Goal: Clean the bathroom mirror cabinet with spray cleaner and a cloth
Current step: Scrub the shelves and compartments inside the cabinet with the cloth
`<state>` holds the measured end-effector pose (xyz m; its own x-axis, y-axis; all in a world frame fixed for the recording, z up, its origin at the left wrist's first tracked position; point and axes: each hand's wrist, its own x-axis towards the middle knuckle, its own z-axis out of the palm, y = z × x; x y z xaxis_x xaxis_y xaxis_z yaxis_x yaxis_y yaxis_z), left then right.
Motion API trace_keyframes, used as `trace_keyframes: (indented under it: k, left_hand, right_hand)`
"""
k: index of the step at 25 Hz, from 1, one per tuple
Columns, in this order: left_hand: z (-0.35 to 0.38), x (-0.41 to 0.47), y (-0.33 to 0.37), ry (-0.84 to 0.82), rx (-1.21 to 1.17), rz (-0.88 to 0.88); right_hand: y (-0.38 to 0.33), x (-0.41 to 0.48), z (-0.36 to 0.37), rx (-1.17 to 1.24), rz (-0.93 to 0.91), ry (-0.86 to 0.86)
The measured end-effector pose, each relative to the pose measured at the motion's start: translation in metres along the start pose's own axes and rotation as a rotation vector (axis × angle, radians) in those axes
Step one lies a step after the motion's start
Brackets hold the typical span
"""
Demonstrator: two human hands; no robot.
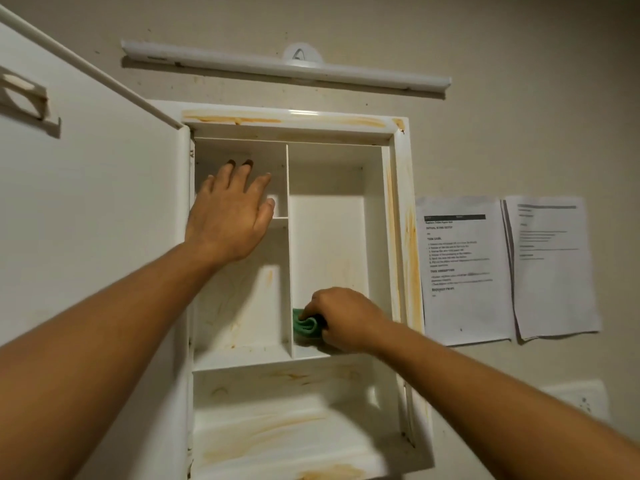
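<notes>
The white plastic wall cabinet [401,209] hangs on a beige wall [519,98], and its white door [86,237] stands open to the left side. Orange-brown stains run along the top of the frame, down its right side and over the bottom shelf [277,431]. Inside, a thin white vertical divider [287,174] separates a narrow left part from a tall right compartment.

The left hand [230,216] is open, with the fingers straight and spread, and it holds nothing. It reaches into the upper left compartment. The fingertips are in shadow near the back wall, and I cannot tell if they touch it.

The right hand [341,318] is low in the tall right compartment. Its fingers are curled around a small crumpled green cloth [306,325] and grip it. The cloth is at the floor of this compartment, and its left side touches the divider.

Above the cabinet a long white tube lamp [287,65] is fixed on the wall. To the right of the cabinet, printed paper sheets [464,271] hang beside each other on the wall; the print is too small to read. A white wall plate [575,403] shows at the lower right.
</notes>
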<state>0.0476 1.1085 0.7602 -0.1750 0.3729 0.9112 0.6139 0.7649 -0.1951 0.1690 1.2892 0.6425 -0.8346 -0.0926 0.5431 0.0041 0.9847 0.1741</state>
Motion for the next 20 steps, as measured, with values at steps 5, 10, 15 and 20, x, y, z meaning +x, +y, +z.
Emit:
trace_keyframes:
  k: [5, 10, 15, 20]
  left_hand:
    - [0.000, -0.002, 0.001, -0.005, -0.020, -0.019]
    - [0.000, -0.001, 0.001, -0.010, -0.043, -0.021]
    - [0.001, 0.000, 0.001, 0.001, -0.006, -0.015]
    - [-0.001, -0.006, 0.005, -0.055, -0.012, -0.054]
  right_hand:
    - [0.011, 0.040, -0.103, -0.276, -0.025, 0.515]
    - [0.019, 0.067, -0.075, -0.270, 0.212, 0.551]
    - [0.009, 0.019, 0.001, -0.144, 0.286, 0.341]
    - [-0.005, -0.005, -0.028, 0.057, 0.288, -0.057]
